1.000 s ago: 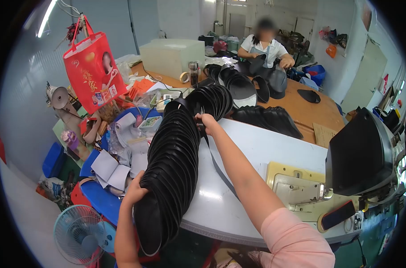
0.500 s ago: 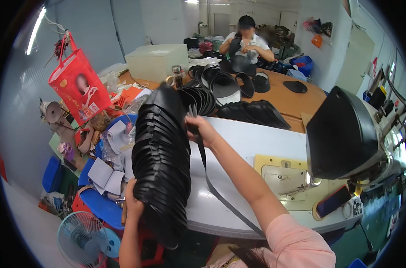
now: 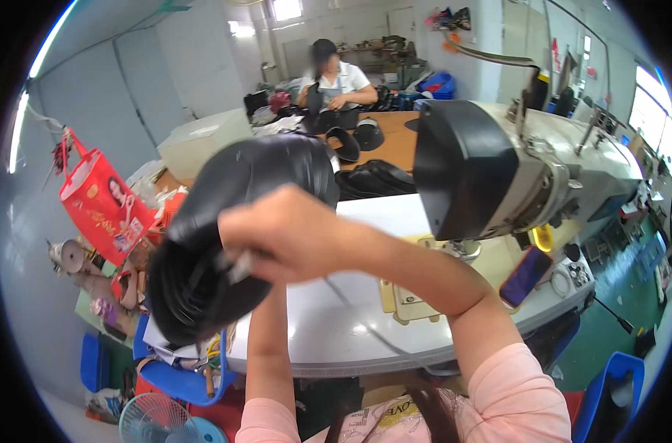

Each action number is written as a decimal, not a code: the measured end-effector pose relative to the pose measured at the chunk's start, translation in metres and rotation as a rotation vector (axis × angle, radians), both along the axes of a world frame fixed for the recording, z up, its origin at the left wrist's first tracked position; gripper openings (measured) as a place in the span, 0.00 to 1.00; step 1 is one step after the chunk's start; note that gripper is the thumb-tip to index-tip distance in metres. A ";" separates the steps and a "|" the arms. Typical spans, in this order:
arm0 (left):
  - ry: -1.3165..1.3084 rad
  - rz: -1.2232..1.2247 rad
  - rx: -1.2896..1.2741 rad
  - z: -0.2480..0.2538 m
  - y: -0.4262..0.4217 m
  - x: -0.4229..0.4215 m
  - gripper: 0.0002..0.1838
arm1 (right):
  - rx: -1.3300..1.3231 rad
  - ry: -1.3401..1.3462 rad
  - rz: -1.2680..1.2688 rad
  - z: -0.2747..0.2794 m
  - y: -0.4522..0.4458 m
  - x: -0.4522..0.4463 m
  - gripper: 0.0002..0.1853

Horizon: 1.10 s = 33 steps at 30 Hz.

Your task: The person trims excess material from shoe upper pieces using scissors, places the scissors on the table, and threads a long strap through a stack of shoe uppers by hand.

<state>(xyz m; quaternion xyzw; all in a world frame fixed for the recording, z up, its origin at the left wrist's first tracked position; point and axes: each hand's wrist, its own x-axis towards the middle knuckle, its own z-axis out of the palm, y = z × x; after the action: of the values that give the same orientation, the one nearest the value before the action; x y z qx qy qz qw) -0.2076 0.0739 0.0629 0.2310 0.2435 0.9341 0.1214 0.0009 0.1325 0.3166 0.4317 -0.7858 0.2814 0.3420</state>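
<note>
A thick stack of black, glossy leather-like pieces (image 3: 255, 173) hangs over the left side of the white sewing table (image 3: 351, 343), layered edges showing at its lower left. My left forearm rises to it from below; the left hand itself is hidden behind my right hand and the stack, which it holds up. In front of the stack is my right hand (image 3: 284, 229), blurred, fingers curled round scissors (image 3: 238, 267), of which only a small pale, smeared part shows. A dark strap (image 3: 373, 325) trails from near that hand down across the tabletop to the front edge.
A sewing machine (image 3: 465, 173) stands at right, with a phone (image 3: 526, 277) beside its bed. Black pieces (image 3: 376, 179) lie behind on a brown table (image 3: 395, 133), where a co-worker (image 3: 340, 81) handles a black piece. A blue bin (image 3: 181, 369) and fan (image 3: 155, 421) are lower left.
The stack has gone from upright to tilted, its lower end swung left. My right hand has moved down and left across its front. The view has turned to the right.
</note>
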 end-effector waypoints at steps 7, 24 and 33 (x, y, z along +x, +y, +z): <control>0.728 0.325 -1.672 -0.080 -0.078 -0.018 0.23 | 0.262 -0.630 -0.102 -0.235 0.033 0.025 0.07; 0.142 0.240 -0.937 -0.008 -0.148 0.193 0.55 | -1.009 -0.841 -0.451 -0.278 0.042 0.020 0.12; 0.224 0.205 -1.033 0.000 -0.127 0.100 0.49 | -1.264 -1.211 -0.413 -0.289 0.070 -0.074 0.10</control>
<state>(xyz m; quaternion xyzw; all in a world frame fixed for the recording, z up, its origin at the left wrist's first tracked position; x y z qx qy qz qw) -0.1080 -0.0533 0.0627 0.2146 0.7042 0.6692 0.1009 -0.0727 0.2023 0.0275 -0.2093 -0.5920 0.7735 0.0866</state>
